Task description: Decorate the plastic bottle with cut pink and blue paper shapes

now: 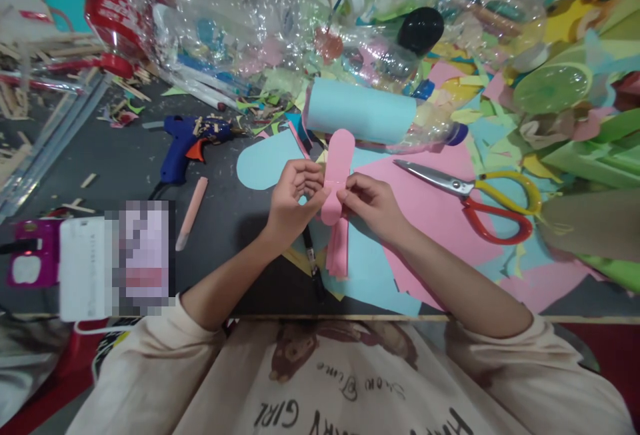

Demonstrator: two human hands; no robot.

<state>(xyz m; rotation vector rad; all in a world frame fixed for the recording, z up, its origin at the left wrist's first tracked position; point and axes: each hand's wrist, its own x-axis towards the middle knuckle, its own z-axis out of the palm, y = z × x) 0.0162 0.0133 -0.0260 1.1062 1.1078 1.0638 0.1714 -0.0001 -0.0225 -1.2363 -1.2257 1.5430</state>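
Between our left grip (299, 190) and right grip (373, 200), we held a pink paper strip (340, 155), both pinching it. Scissors (457, 185) lay right of the grips, a glue gun (176, 152) left.

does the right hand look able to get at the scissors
Likely yes: the scissors lie to the right of the right hand, with nothing standing between them, though it would probably have to release the pink strip it holds first.
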